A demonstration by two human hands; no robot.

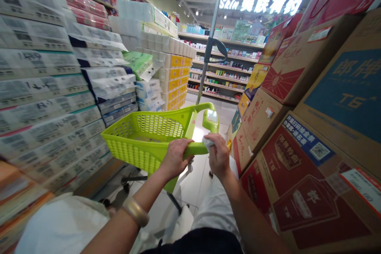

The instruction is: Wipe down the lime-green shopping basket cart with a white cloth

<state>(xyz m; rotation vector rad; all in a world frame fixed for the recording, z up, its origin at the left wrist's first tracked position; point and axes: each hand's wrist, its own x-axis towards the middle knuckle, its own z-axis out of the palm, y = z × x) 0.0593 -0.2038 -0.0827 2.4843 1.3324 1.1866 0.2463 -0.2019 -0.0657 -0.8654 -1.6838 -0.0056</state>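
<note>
Left hand (pixel 175 158) curled right round the lime-green handle (pixel 195 150) of the plastic shopping cart (pixel 149 135), right hand (pixel 219 156) closed on it too, a white tissue (pixel 208 142) bunched at the palm; cardboard cartons (pixel 262 127) crowd in on the right, wrapped paper-goods packs (pixel 44 87) tower on the left, store shelves (pixel 220 71) straight ahead

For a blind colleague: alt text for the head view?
The person's left hand and right hand grip the handle of a lime-green shopping cart, a white tissue under the right, in a supermarket aisle between stacked wrapped paper packs and cardboard cartons.
</note>
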